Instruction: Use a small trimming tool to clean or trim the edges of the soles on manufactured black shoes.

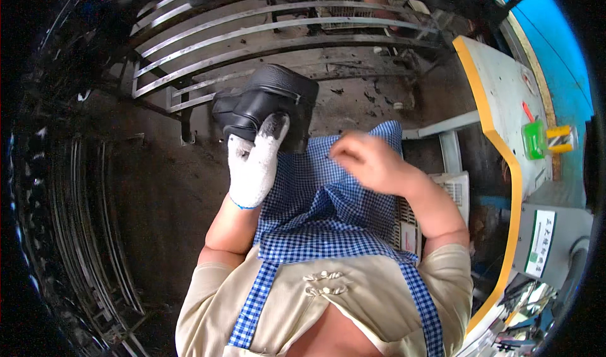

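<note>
My left hand [254, 171], in a white knit glove with dark smudges on the fingers, grips a black leather shoe [268, 98]. The shoe is raised in front of me, above the blue checked apron [315, 227] over my lap. Grained leather covers its top, and a zip-like line runs along its right side. My gloved thumb presses on the near side of it; the other fingers are mostly hidden underneath. My bare right hand [369, 161] hovers to the right of the shoe, apart from it. Its bent fingers are blurred by motion, and nothing can be made out in them.
Metal rail racks [278, 25] stretch across the far side, with another rack [91, 218] at left. At right stands a white worktable [499, 73] with a yellow edge, holding a green container [534, 139]. Beside my right arm is a pale plastic crate [457, 196].
</note>
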{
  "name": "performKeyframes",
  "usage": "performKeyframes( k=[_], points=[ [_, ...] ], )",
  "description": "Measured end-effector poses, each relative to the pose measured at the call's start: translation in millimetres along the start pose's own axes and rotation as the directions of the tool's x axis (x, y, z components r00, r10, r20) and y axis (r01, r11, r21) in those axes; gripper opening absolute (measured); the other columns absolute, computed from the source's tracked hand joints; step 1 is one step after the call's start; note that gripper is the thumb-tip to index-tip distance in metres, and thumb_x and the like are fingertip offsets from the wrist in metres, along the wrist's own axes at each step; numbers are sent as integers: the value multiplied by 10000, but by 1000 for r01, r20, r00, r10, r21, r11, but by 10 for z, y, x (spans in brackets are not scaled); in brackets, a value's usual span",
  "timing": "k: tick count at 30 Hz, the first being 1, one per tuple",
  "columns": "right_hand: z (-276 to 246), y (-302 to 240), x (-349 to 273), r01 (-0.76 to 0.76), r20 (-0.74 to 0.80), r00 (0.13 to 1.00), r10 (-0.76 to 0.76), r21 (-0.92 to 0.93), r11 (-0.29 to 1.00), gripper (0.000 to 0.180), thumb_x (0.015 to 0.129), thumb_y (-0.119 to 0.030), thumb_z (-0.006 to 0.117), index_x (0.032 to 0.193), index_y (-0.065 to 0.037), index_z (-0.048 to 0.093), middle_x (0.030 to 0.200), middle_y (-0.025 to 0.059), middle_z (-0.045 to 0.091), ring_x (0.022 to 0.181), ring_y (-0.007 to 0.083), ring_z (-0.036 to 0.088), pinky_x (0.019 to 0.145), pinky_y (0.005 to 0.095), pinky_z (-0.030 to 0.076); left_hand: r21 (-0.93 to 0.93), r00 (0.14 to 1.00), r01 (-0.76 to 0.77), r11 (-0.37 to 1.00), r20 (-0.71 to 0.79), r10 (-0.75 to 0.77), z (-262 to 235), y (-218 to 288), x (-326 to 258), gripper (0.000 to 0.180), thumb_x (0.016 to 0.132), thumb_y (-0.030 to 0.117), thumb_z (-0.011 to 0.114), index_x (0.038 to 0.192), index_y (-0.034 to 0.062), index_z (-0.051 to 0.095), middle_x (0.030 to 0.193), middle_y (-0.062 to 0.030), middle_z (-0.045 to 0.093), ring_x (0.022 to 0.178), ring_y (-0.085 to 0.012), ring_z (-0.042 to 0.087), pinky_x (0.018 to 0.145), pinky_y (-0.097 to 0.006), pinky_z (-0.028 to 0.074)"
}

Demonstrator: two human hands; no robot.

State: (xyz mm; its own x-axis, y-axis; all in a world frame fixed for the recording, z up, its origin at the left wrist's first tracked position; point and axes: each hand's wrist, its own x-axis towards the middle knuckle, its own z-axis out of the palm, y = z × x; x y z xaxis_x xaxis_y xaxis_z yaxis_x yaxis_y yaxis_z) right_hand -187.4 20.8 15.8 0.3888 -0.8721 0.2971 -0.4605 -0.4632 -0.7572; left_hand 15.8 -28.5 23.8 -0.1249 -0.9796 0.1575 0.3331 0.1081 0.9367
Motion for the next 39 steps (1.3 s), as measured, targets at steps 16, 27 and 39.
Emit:
performKeyframes(
  k=[16,27,39],
  points=[
    [-22,-347,262,-50,-376,921,-100,-370,928,435,763,38,627,1170,-118,635,862,84,532,696,210,568,616,314,485,494,965,-252,832,68,252,-16,-164,-66,222,902,1,527,1111,-10,601,1079,-82,615,924,-150,596,786,-251,481],
    [133,-461,301,-99,-337,940,-58,-431,897,561,758,-2,616,1290,-163,537,914,78,518,683,234,600,585,347,519,59,999,-28,998,-41,30,98,-92,-110,302,907,35,567,1202,-1,516,1127,-81,576,994,-154,570,884,-274,458],
    [292,-448,372,-126,-393,918,-40,-387,913,522,806,-37,622,1302,-164,523,929,83,512,707,229,604,590,337,526,21,983,-93,995,-155,95,162,-196,-87,213,916,36,562,1129,24,573,996,-44,626,848,-115,594,721,-241,490]
  ],
)
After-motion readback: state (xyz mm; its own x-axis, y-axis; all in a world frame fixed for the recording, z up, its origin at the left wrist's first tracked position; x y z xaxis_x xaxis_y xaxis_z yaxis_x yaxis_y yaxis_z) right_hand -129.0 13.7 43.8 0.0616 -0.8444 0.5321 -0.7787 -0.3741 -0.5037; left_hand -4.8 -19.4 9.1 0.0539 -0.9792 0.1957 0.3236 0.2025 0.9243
